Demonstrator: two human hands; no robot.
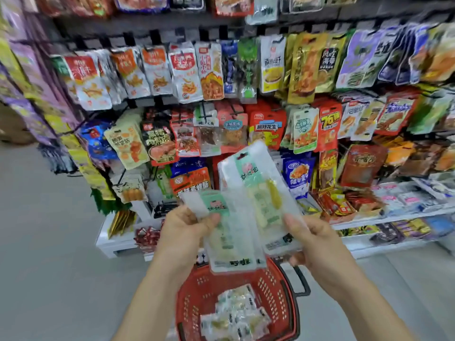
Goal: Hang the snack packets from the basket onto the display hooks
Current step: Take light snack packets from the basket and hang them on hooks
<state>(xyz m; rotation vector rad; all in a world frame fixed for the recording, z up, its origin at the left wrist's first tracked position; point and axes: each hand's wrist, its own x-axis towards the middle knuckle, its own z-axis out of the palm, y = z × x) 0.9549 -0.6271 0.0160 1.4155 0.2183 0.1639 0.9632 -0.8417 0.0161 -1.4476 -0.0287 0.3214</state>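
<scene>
Nearest us, the red basket (194, 299) sits on the floor under the forearms. A heap of pale packets (236, 313) lies in its bottom, so we judge the task well short of finished, with plenty left to hang.

Above the basket both forearms reach forward and up, wrists roughly level, palms turned toward each other. The left hand (187, 232) grips a clear, mint-topped packet (229, 235) by its left edge, thumb across the face. The right hand (312, 239) pinches a second packet (258, 188) near its lower right edge, thumb on the front. This one stands taller, tilts left and overlaps the first. We cannot tell whether a third lies behind them. Neither touches a hook; both are held in the air before the rack, well above the basket.

Beyond them the hooks (154, 36) carry dense rows of bright snacks (187, 72). From here we can pick out no free hook, nor any of the pale kind already hung. We take the step in hand to be separating the held packets before choosing a hook.
</scene>
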